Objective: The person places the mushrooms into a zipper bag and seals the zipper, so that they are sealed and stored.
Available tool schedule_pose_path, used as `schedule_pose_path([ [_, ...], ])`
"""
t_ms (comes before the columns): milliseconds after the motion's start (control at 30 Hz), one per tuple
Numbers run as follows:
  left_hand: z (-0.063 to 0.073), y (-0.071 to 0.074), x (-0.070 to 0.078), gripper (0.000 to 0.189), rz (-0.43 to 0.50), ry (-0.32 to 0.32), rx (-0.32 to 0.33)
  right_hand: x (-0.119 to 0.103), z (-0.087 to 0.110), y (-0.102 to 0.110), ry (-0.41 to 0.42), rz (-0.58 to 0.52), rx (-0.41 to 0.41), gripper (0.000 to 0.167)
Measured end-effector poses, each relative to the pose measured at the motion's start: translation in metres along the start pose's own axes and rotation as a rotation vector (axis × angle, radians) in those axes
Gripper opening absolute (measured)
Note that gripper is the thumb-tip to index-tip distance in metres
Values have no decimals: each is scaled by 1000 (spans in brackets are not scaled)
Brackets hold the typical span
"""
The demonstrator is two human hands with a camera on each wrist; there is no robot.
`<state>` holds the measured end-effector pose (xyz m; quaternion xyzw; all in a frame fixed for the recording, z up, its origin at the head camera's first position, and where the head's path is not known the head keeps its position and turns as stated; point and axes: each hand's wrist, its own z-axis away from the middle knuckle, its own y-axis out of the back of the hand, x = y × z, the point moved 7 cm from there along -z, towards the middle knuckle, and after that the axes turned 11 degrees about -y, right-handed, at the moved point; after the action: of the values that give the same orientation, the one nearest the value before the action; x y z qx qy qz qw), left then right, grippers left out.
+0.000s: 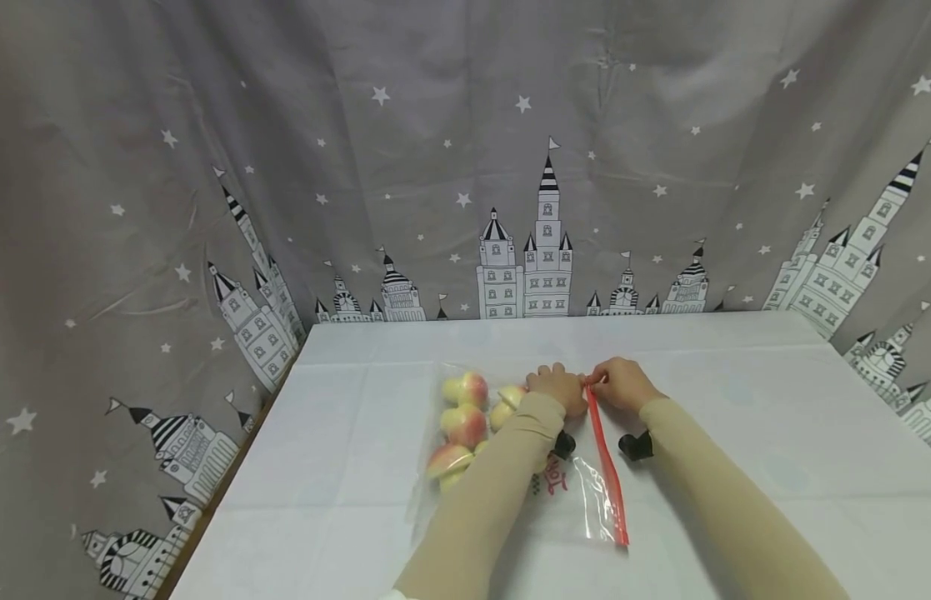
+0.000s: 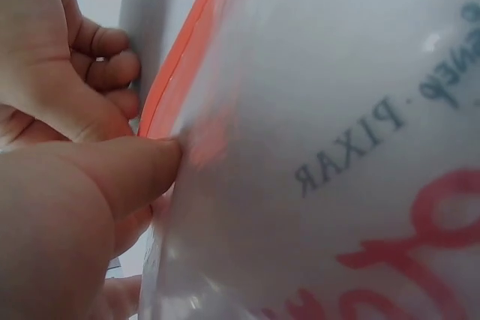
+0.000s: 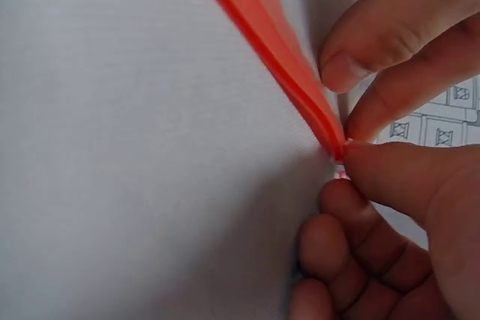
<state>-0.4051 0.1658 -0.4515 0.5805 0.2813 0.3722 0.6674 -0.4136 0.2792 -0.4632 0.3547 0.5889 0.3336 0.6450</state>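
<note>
A clear zip bag lies on the white table, its red zip strip running along the right edge. Several yellow-and-red fruits fill its left part, some hidden behind the left sleeve. My left hand pinches the bag by the far end of the strip; in the left wrist view its thumb presses on the plastic. Beside it, my right hand pinches the strip's far tip between thumb and forefinger. In the right wrist view, the red strip slants down to these fingertips.
The white table reaches back to a grey curtain printed with castles and stars. Red and black lettering marks the bag. A small black device sits by the right wrist.
</note>
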Motion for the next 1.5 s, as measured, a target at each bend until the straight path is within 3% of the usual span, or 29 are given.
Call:
schedule_pose_path([
  [467, -2, -2, 1, 49, 6, -14, -23, -13, 43, -2, 122, 75, -13, 9],
  [700, 0, 2, 2, 45, 5, -4, 0, -11, 73, -6, 120, 67, -37, 9],
  [933, 0, 0, 3, 48, 15, -9, -10, -11, 111, -10, 179, 15, -69, 9],
  [1300, -22, -19, -3, 54, 18, -2, -60, -8, 154, -20, 190, -77, -161, 8],
  [1500, -13, -12, 0, 54, 28, -11, -58, -10, 173, -23, 235, -109, -208, 11],
])
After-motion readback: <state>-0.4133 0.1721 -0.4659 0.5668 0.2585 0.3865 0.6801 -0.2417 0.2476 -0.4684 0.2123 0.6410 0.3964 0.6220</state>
